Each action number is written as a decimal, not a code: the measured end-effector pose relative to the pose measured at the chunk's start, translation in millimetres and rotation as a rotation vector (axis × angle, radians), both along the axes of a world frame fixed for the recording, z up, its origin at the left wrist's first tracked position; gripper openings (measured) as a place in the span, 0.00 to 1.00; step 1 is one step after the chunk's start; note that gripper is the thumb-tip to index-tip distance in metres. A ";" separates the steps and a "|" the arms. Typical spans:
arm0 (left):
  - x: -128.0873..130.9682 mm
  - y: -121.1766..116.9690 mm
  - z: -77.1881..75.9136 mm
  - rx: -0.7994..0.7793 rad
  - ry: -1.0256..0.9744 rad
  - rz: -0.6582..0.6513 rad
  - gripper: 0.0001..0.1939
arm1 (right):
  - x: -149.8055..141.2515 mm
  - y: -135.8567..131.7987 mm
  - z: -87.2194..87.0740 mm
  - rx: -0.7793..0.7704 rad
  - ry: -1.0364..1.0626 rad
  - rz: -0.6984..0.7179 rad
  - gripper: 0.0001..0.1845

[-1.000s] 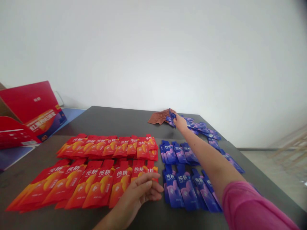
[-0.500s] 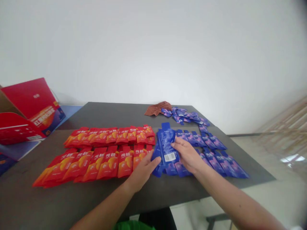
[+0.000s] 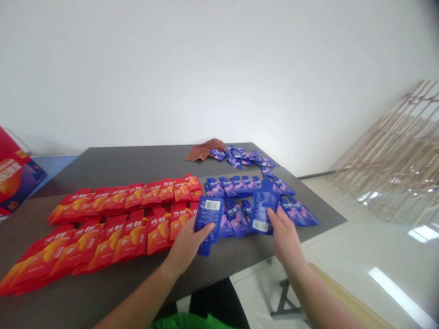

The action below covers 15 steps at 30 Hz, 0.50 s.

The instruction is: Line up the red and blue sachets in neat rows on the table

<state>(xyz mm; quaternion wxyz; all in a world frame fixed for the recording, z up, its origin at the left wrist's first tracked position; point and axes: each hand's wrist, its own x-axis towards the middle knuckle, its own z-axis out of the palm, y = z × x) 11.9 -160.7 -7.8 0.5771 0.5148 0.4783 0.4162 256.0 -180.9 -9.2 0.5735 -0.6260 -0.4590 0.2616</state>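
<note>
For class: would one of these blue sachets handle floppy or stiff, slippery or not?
Probably light and floppy: the blue sachet in the left hand looks thin and flat. Its glossy film is likely slippery. It seems unlikely to roll, since others lie flat on the dark table.

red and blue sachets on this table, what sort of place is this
Probably a packing or stock room: rows of red foil sachets, blue foil sachets on a dark table, and a red printed cardboard carton.
</note>
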 end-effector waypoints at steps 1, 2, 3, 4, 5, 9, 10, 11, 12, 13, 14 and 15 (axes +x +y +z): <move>-2.3 1.8 0.0 0.014 -0.001 0.034 0.22 | 18.3 8.9 9.0 0.001 -0.161 -0.067 0.24; -4.2 3.2 -0.3 0.025 -0.006 0.067 0.22 | 36.2 19.5 19.2 -0.013 -0.345 -0.140 0.24; -5.5 4.1 -0.9 0.030 -0.014 0.098 0.23 | 52.4 31.4 29.7 -0.049 -0.537 -0.235 0.24; -6.2 4.4 -2.0 0.029 -0.023 0.122 0.23 | 66.0 44.5 39.6 -0.113 -0.733 -0.303 0.23; -6.4 4.3 -3.3 0.027 -0.031 0.137 0.23 | 76.4 58.5 48.1 -0.199 -0.925 -0.339 0.23; -5.4 2.1 -10.2 0.022 -0.056 0.104 0.22 | 85.5 115.7 58.5 -0.493 -1.376 -0.225 0.21; -5.3 1.7 -12.0 0.023 -0.057 0.092 0.21 | 82.0 128.7 55.5 -0.515 -1.403 -0.176 0.19; -5.4 1.5 -13.7 0.024 -0.056 0.087 0.21 | 77.2 140.7 51.1 -0.531 -1.416 -0.128 0.17; -5.6 1.5 -15.3 0.022 -0.056 0.087 0.21 | 71.8 151.4 46.1 -0.553 -1.432 -0.079 0.16; -5.9 1.6 -16.7 0.019 -0.055 0.091 0.21 | 66.1 161.0 40.8 -0.575 -1.444 -0.028 0.15; -6.1 1.7 -17.9 0.014 -0.055 0.095 0.21 | 60.3 169.2 35.7 -0.595 -1.454 0.020 0.17; -6.3 1.8 -18.9 0.007 -0.058 0.098 0.22 | 54.7 176.2 31.0 -0.613 -1.461 0.068 0.18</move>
